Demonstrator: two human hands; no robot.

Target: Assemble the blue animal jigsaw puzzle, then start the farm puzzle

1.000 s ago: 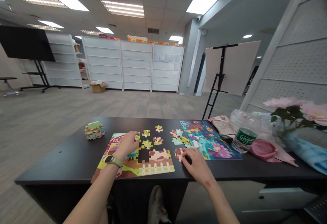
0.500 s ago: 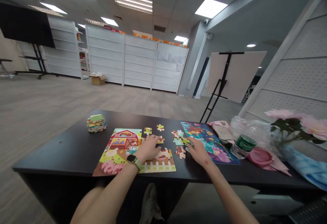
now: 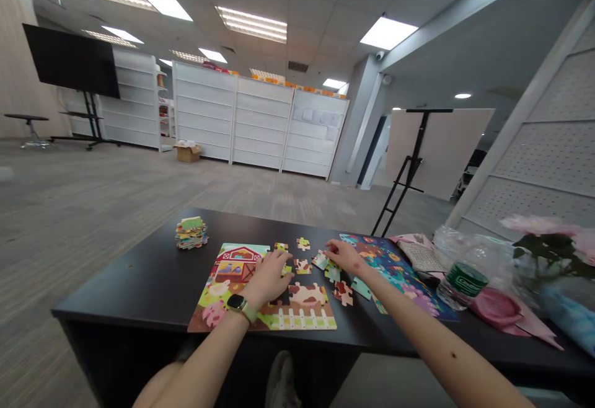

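A partly assembled farm jigsaw puzzle (image 3: 227,274) lies at the table's front, showing a red barn, a pig, a cow and a white fence. My left hand (image 3: 266,279), with a watch on its wrist, rests over the puzzle's right part, fingers stretched and thumb apart. A bit of yellow-green piece shows between thumb and fingers. To the right, the bent fingers of my right hand (image 3: 344,256) pinch the edge of a pale puzzle piece (image 3: 320,260). Close by lie a green piece (image 3: 332,272), a brown piece (image 3: 343,293), a cow-patch piece (image 3: 303,266) and a yellow-green piece (image 3: 303,243).
A stack of puzzle pieces (image 3: 191,233) stands at the table's back left. A dark blue sea-themed puzzle (image 3: 395,271) lies under my right forearm. Farther right are a bottle with a green label (image 3: 465,284), pink wrapping (image 3: 499,312) and pink flowers (image 3: 534,225).
My right hand has left the yellow-green piece, which now lies on the table, and shifted up to the pale piece. My left hand stays over the puzzle. The view has tilted and turned slightly left.
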